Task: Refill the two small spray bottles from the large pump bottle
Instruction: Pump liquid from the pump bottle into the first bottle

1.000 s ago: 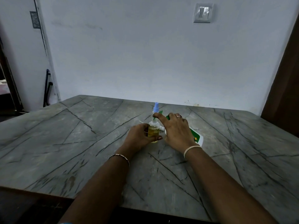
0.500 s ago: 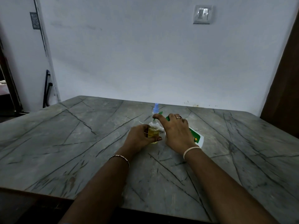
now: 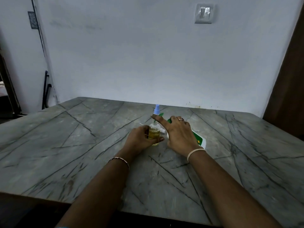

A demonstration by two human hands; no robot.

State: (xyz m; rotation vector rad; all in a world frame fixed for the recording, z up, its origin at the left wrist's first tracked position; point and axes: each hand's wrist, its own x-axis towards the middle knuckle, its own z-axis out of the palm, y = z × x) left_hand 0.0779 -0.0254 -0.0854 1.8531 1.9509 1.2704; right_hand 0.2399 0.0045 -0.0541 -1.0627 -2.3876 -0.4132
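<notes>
1 small clear bottle (image 3: pixel 154 133) of yellow liquid stands upright in the left hand (image 3: pixel 140 139). A blue-topped sprayer (image 3: pixel 157 109) stands just beyond it. The white, green-labelled pump bottle (image 3: pixel 199 141) tilts under the right hand (image 3: pixel 178 134).

Saw little of the pump bottle (image 3: pixel 199 141) under the right hand (image 3: pixel 178 135); could not read its label. Saw only the blue cap of the far spray bottle (image 3: pixel 157 109), the rest behind a finger. Could not identify a white bit (image 3: pixel 162 131) beside the near bottle (image 3: pixel 154 132). Cut off at the bottom edge: both forearms (image 3: pixel 102 191).
</notes>
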